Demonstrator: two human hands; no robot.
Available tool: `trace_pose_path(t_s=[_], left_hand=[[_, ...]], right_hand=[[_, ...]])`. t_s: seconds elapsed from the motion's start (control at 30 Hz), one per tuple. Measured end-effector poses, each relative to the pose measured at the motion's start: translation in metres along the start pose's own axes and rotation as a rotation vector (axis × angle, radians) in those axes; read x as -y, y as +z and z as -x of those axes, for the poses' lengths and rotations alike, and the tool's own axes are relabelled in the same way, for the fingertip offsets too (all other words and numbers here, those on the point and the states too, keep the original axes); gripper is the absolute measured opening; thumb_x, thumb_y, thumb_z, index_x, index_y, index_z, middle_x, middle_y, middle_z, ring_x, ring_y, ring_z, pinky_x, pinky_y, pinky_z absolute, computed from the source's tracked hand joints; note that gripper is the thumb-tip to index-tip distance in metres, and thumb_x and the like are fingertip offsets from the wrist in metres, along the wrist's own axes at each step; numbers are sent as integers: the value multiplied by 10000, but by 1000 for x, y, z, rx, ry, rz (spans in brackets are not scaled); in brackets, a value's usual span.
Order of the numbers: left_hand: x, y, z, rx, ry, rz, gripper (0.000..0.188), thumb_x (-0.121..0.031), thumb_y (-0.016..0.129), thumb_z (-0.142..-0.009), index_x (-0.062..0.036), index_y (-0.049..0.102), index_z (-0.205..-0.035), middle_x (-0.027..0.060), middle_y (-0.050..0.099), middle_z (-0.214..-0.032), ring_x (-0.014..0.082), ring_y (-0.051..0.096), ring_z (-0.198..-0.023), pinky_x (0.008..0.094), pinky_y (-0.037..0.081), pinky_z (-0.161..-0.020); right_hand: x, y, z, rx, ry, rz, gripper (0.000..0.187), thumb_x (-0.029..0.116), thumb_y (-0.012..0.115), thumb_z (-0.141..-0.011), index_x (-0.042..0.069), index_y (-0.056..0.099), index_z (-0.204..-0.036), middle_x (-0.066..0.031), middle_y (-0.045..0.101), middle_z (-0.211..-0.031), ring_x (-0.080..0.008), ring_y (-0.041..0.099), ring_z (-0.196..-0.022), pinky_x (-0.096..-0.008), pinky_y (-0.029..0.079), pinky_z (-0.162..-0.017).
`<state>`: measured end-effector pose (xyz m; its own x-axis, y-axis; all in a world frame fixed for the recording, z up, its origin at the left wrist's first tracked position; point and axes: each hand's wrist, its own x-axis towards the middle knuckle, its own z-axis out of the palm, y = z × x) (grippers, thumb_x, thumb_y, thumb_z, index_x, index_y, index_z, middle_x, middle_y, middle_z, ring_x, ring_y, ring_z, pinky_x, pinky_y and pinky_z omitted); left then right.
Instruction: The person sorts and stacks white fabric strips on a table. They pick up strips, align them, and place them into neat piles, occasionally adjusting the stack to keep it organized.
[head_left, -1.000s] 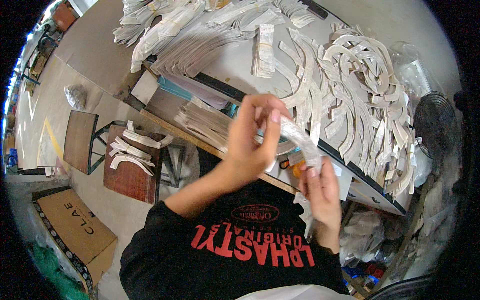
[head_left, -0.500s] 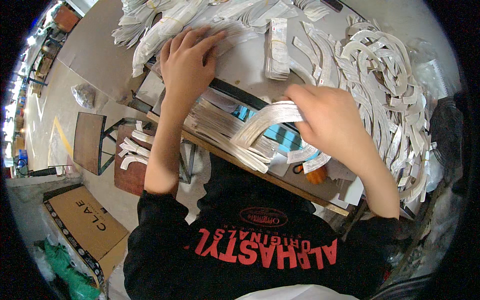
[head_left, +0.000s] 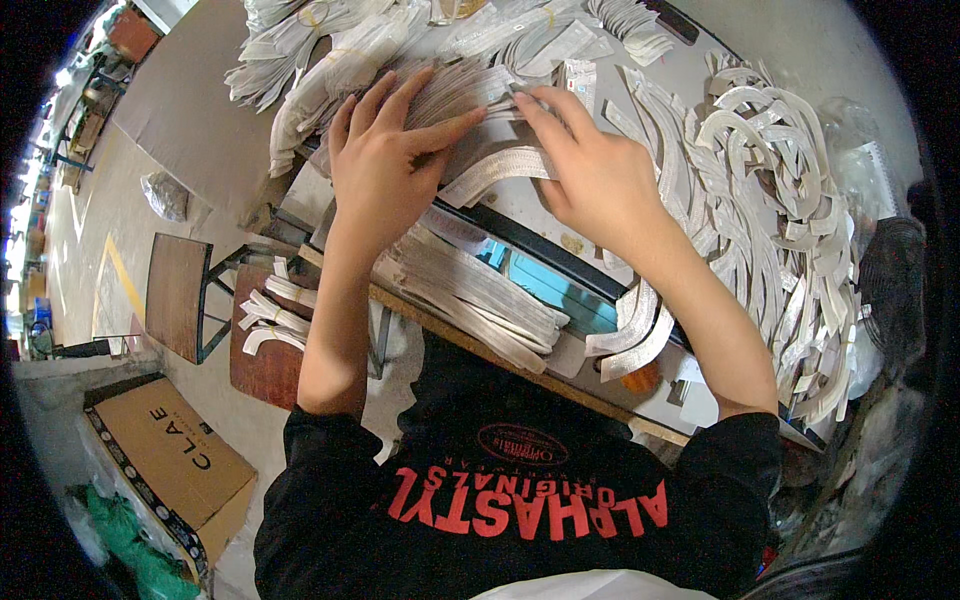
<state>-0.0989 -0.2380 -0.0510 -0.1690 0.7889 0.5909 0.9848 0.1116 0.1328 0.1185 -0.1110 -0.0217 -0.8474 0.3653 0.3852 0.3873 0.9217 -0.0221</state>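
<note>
My left hand (head_left: 385,165) lies with spread fingers over a fanned stack of whitish strips (head_left: 455,95) on the table, its thumb stretched along the near side. Beside it my right hand (head_left: 600,165) has a curved whitish strip (head_left: 495,172) held under its thumb side, and its index fingertip touches the right end of the stack. The underside of that grip is hidden. Below the hands, a pile of long strips (head_left: 480,295) lies in an open space under the tabletop edge. A couple of curved strips (head_left: 640,335) hang over the edge near my right forearm.
A large heap of curved strips (head_left: 770,200) covers the table's right side. Bundled strips (head_left: 300,50) lie at the far left, and an upright bundle (head_left: 578,78) stands behind my right hand. A stool (head_left: 262,365) with strips and a cardboard box (head_left: 175,465) stand at left.
My right hand has moved up and left with the curved strip, from over the table edge to the stack's end. My left hand stays on the stack, its fingers spread wider.
</note>
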Motion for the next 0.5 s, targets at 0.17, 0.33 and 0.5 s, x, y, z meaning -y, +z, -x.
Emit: trace_pose_path(t_s=[0.17,0.33,0.5], left_hand=[[1,-3,1,34,1,2,496,-238,719,-895,-511,771,-1305,14,610,-1576,334,493,-1497,525,245,-1281],[-3,-3,-2,13,-52,93,427,-314,747,-934,-477,767,-1328,11,605,-1577,343,487,-1492,537,247,-1272],[-3,-5,0,20,11,24,410,-320,748,-947,-458,769,-1332,30,607,-1570,353,489,-1480,544,253,-1260]], right_hand=[[-2,3,0,13,-31,16,747,139,785,-785,118,562,-1497,-43,550,-1559,-265,770,-835,-381,638,-664],[-2,5,2,-45,-97,11,597,162,779,-808,31,636,-1373,-110,615,-1473,-276,758,-788,-410,629,-675],[-4,6,2,-43,-100,5,561,165,784,-801,33,651,-1330,-98,619,-1475,-271,758,-800,-405,629,-672]])
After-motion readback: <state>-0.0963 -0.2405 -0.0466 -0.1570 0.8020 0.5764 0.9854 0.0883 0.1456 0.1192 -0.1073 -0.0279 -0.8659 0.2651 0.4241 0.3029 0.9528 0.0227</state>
